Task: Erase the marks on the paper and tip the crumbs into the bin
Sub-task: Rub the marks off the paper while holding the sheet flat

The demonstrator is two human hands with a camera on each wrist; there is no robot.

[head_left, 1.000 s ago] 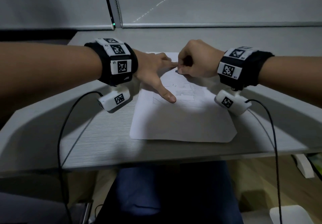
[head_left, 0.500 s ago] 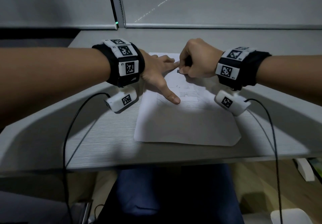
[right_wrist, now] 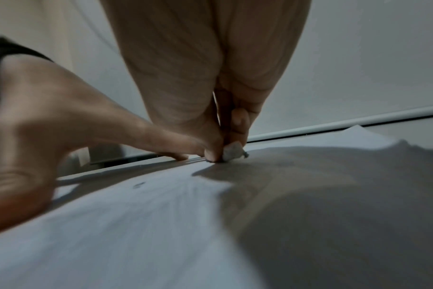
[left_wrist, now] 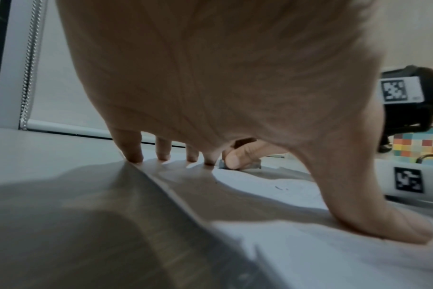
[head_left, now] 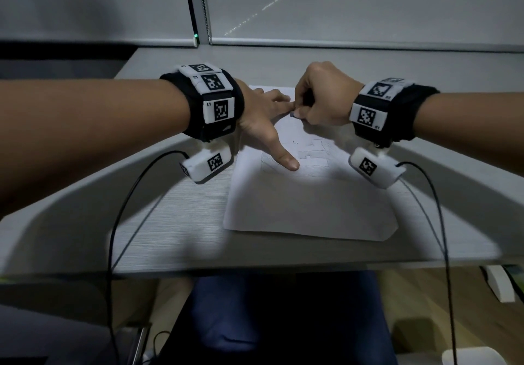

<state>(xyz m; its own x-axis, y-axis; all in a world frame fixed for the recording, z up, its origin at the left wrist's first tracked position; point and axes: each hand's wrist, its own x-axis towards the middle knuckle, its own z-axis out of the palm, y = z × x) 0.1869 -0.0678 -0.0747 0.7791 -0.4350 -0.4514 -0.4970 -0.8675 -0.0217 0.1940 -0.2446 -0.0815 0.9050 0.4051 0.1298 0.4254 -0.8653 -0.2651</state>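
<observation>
A white sheet of paper [head_left: 309,205] with faint pencil marks [head_left: 310,154] lies on the grey desk [head_left: 170,222]. My left hand [head_left: 266,120] lies flat on the sheet's upper left part, fingers and thumb spread, pressing it down. My right hand [head_left: 320,98] pinches a small grey-white eraser [right_wrist: 231,152] between thumb and fingers. The eraser's tip touches the paper [right_wrist: 136,224] near its far edge, close to my left fingertips [left_wrist: 134,156]. A few dark crumbs [left_wrist: 279,188] lie on the paper [left_wrist: 309,254]. No bin shows in any view.
Window blinds with a bead chain [head_left: 202,4] stand behind the desk's far edge. Black cables [head_left: 124,208] hang from both wrist cameras over the desk's front edge. Below the desk are my blue-clad legs [head_left: 278,322] and white objects on the floor at right [head_left: 500,286].
My right hand has shifted slightly with the eraser near the paper's far edge. The left hand has stayed spread on the sheet. The head view has drifted a little.
</observation>
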